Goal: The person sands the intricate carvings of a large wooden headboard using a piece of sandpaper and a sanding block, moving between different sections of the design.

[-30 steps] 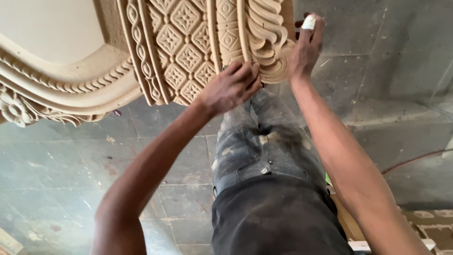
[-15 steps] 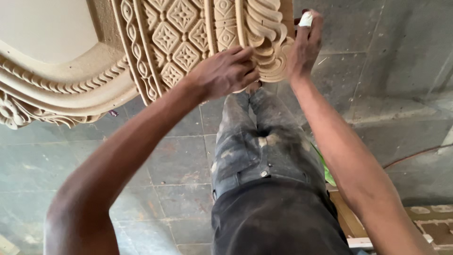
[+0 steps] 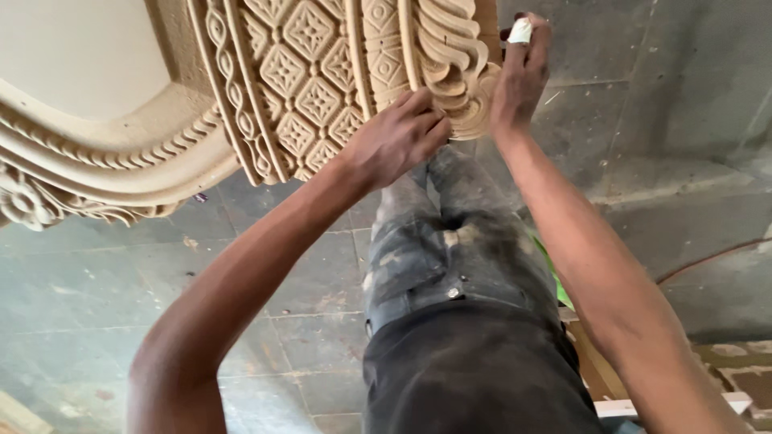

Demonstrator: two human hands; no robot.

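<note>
While left hand [image 3: 396, 145] presses carved wood panel [image 3: 314, 88] (diamond-patterned), right hand [image 3: 519, 76] steadies.

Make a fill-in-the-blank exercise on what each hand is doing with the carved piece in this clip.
1. The left hand rests on the carved wooden panel, which is patterned with rows of ____ shapes.
2. The right hand pinches a small ____ object at the panel's edge.
3. Below the hands, the floor is laid with grey ____.

Missing words: diamond; white; tiles
</note>
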